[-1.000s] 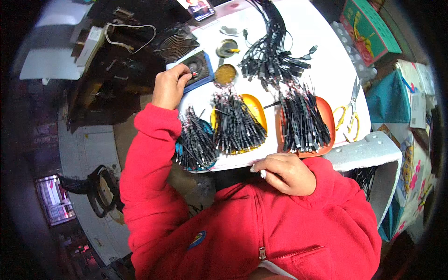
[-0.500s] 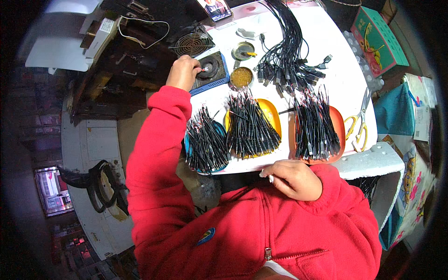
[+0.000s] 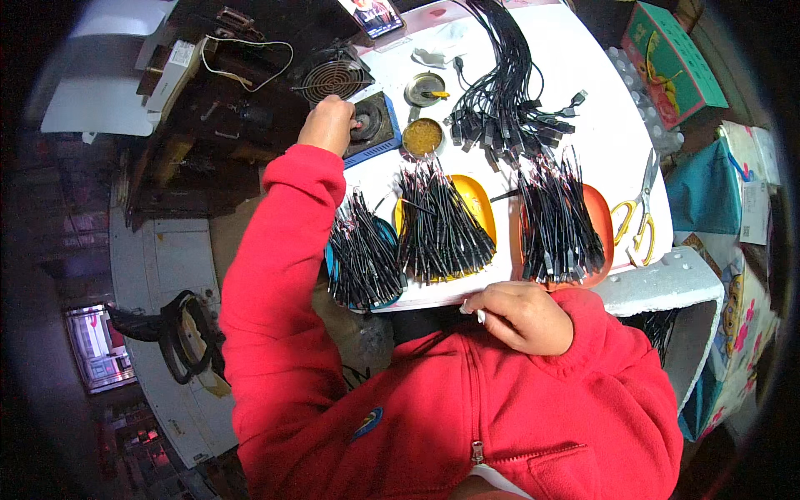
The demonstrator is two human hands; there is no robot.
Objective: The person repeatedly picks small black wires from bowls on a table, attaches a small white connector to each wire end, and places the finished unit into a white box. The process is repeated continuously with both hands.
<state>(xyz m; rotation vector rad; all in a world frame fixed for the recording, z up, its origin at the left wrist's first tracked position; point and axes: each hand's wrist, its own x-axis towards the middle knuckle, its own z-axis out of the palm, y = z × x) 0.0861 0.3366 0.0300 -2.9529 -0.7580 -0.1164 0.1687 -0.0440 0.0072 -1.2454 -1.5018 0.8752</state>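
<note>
My left hand [image 3: 328, 125] is closed in a pinch above the round dark well of a blue-sided solder pot [image 3: 372, 127]. A small reddish wire end [image 3: 356, 125] shows at its fingertips; the rest of it is hidden by the hand. At the table's near edge my right hand [image 3: 527, 318] is curled, with white bits at its fingertips; what it holds, if anything, is hidden. Between the hands, bundles of short black cables with stripped ends lie on a blue tray [image 3: 384, 229], a yellow tray [image 3: 477, 198] and an orange tray [image 3: 602, 218].
Beside the pot stand a round tin of amber material [image 3: 422, 136] and an open metal tin [image 3: 426, 88]. Long black USB cables [image 3: 500, 67] spread over the white table's far side. Yellow-handled scissors [image 3: 640, 212] lie at right, near a white foam box [image 3: 667, 287]. A phone [image 3: 371, 15] stands at the back.
My left hand has dipped closer over the pot's well, and less of the wire end shows. The whole view has shifted slightly. My right hand keeps its place and curl.
</note>
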